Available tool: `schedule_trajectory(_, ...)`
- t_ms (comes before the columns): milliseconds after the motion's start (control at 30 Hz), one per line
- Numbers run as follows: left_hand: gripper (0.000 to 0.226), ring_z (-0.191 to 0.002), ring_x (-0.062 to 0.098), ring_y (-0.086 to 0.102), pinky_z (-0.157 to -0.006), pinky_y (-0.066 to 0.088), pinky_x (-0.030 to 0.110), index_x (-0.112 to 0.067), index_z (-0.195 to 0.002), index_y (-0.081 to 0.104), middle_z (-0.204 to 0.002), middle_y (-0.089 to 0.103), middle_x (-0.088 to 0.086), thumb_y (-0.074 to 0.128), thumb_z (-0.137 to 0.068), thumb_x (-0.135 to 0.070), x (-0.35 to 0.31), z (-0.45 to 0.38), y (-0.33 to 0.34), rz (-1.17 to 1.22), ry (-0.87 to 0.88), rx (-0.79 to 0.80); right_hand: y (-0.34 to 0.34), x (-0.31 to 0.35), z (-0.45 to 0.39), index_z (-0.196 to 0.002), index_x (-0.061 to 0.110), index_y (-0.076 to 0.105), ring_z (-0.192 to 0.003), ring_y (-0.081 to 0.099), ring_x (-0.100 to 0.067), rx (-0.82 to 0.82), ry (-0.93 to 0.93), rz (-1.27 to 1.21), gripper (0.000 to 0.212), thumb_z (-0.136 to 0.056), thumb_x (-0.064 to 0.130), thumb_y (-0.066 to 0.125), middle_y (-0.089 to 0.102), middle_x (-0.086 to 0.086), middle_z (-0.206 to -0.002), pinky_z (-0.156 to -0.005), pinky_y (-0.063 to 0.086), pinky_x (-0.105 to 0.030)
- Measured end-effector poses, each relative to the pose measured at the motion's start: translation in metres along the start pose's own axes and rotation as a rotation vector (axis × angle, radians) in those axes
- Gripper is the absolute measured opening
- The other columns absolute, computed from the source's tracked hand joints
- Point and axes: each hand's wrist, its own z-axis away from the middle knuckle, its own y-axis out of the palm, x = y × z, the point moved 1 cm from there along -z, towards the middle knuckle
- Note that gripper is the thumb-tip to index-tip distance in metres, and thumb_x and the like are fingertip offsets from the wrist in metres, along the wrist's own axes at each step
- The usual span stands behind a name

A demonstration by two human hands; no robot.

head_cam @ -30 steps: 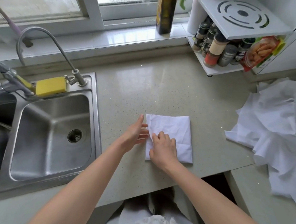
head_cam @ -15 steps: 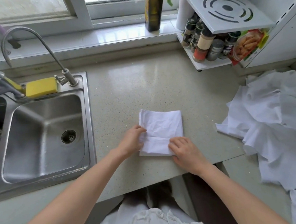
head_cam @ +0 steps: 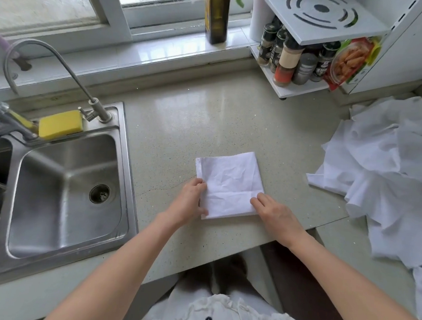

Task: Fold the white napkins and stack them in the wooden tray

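So the folded napkin (head_cam: 229,183) is a soft, creased white rectangle lying flat on the speckled beige stone countertop (head_cam: 207,119), near the front edge, with a fold line running across its near third. The left hand (head_cam: 188,203) grips the napkin's left edge, fingers curled over it and thumb at the near corner. The right hand (head_cam: 275,213) rests on the near right corner with fingers fairly straight, pressing down on the cloth rather than pinching it.

Off to the right sits a rumpled heap of unfolded white napkins (head_cam: 383,187), thin and wrinkly. To the left is a shiny stainless steel sink (head_cam: 62,194) with a yellow sponge (head_cam: 60,127) on its far rim and a curved metal faucet (head_cam: 61,67). Far right there's a white spice rack (head_cam: 314,24) with jars, and a dark glass bottle (head_cam: 216,12) on the windowsill.

Compared to 0.5 s ago, both hands have shifted slightly out to the napkin's side edges, and that near fold line looks flatter now. No wooden tray visible in this view
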Motion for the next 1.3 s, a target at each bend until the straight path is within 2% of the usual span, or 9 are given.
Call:
schedule_trajectory(433, 0.046, -0.11, 0.024, 0.049, -0.093, 0.042, 0.027, -0.002, -0.116, 0.053, -0.132, 0.044, 0.008, 0.074, -0.079, -0.021, -0.005, -0.004, 0.0, 0.002, -0.073, -0.04, 0.014, -0.003, -0.001, -0.096, 0.011, 0.061, -0.064, 0.053, -0.016, 0.026, -0.063, -0.016, 0.04, -0.062, -0.005, 0.076, 0.055, -0.002, -0.082, -0.042, 0.045, -0.024)
schedule_trajectory(600, 0.065, -0.142, 0.03, 0.016, -0.114, 0.024, 0.038, -0.012, -0.147, 0.026, -0.158, 0.007, 0.009, 0.058, -0.092, -0.021, -0.018, -0.001, 0.002, -0.174, -0.071, -0.149, 0.019, 0.0, -0.002, -0.113, 0.002, 0.061, -0.076, 0.058, -0.021, 0.083, -0.031, -0.075, 0.045, -0.071, -0.014, 0.064, 0.059, -0.007, -0.096, -0.055, 0.052, -0.028)
schedule_trajectory(667, 0.057, -0.142, 0.027, 0.019, -0.112, 0.025, 0.037, -0.016, -0.149, 0.024, -0.159, 0.013, 0.006, 0.047, -0.098, -0.027, -0.027, -0.005, 0.006, -0.304, 0.042, -0.147, 0.022, 0.01, -0.004, -0.115, 0.002, 0.058, -0.079, 0.058, -0.025, 0.118, 0.031, -0.134, 0.043, -0.076, -0.013, 0.058, 0.057, -0.009, -0.098, -0.06, 0.052, -0.031)
schedule_trajectory(767, 0.059, -0.143, 0.025, 0.021, -0.114, 0.024, 0.034, -0.01, -0.15, 0.02, -0.159, 0.016, 0.006, 0.037, -0.101, -0.038, -0.03, -0.011, 0.019, -0.368, 0.075, -0.006, 0.014, 0.025, -0.004, -0.104, 0.009, 0.059, -0.08, 0.057, -0.022, 0.22, 0.073, -0.336, 0.014, -0.093, 0.012, 0.052, 0.052, -0.002, -0.093, -0.071, 0.05, -0.032)
schedule_trajectory(867, 0.076, -0.148, 0.022, 0.001, -0.119, 0.008, 0.036, -0.009, -0.153, 0.003, -0.161, -0.005, 0.004, 0.037, -0.098, -0.049, -0.02, -0.015, 0.026, -0.369, 0.028, 0.108, 0.0, 0.028, -0.009, -0.096, 0.013, 0.066, -0.082, 0.058, -0.018, 0.011, -0.091, -0.264, 0.028, -0.096, 0.029, 0.043, 0.059, 0.0, -0.093, -0.069, 0.05, -0.029)
schedule_trajectory(1000, 0.086, -0.144, 0.019, -0.021, -0.119, -0.009, 0.039, -0.015, -0.151, -0.014, -0.156, -0.025, 0.001, 0.034, -0.095, -0.059, -0.006, -0.015, 0.035, -0.327, 0.052, 0.143, 0.018, 0.01, -0.024, -0.144, 0.015, 0.038, -0.14, 0.029, -0.022, 0.084, -0.13, -0.063, 0.055, -0.099, 0.044, 0.028, 0.033, -0.008, -0.153, -0.113, 0.021, -0.036)
schedule_trajectory(1133, 0.087, -0.138, 0.015, -0.033, -0.117, -0.017, 0.037, -0.02, -0.148, -0.024, -0.148, -0.037, -0.004, 0.031, -0.094, -0.062, 0.0, -0.017, 0.039, -0.264, 0.081, 0.168, 0.038, -0.038, -0.017, -0.148, 0.028, -0.017, -0.145, -0.019, -0.014, 0.262, 0.115, -0.104, 0.07, -0.089, 0.065, -0.009, -0.024, 0.004, -0.155, -0.115, -0.017, -0.03)
schedule_trajectory(1233, 0.094, -0.14, 0.014, -0.03, -0.117, -0.016, 0.038, -0.022, -0.149, -0.021, -0.152, -0.032, -0.005, 0.04, -0.091, -0.063, 0.004, -0.022, 0.03, -0.234, 0.114, 0.181, 0.029, -0.071, -0.019, -0.148, 0.022, -0.014, -0.144, -0.016, -0.012, 0.225, 0.273, -0.072, 0.072, -0.087, 0.058, -0.004, -0.019, 0.002, -0.155, -0.115, -0.017, -0.029)
schedule_trajectory(1300, 0.094, -0.142, 0.012, -0.025, -0.119, -0.01, 0.04, -0.022, -0.152, -0.013, -0.156, -0.024, -0.006, 0.046, -0.089, -0.061, 0.007, -0.027, 0.019, -0.244, 0.162, 0.191, 0.022, -0.073, -0.022, -0.151, 0.011, 0.008, -0.147, 0.008, -0.022, 0.144, 0.079, -0.004, 0.069, -0.091, 0.043, 0.018, 0.006, -0.01, -0.158, -0.118, -0.006, -0.033)
